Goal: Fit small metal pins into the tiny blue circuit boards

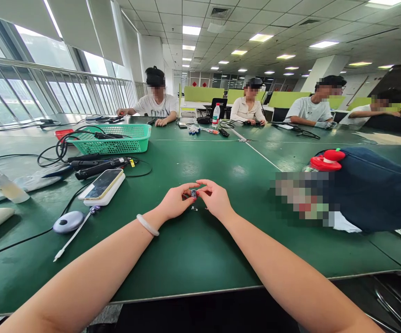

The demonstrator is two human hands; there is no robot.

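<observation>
Over the middle of the green table, my left hand (177, 201) pinches a small dark block with light markings (194, 193) between thumb and fingers. My right hand (216, 199) meets it from the other side, its thumb and fingertips closed at the block's right edge. The block is too small to name its kind. Just below the fingertips, a few tiny white pieces (194, 208) lie on the tabletop. A pale bracelet (147, 225) circles my left wrist.
Left of my arms are a phone (107, 180) on a white case, a round lilac device (68, 222) with a strap, black cables, a bottle (4, 185) and a green basket (117, 138). A dark blue bag (377, 189) lies right. Several people sit across the green table (193, 263).
</observation>
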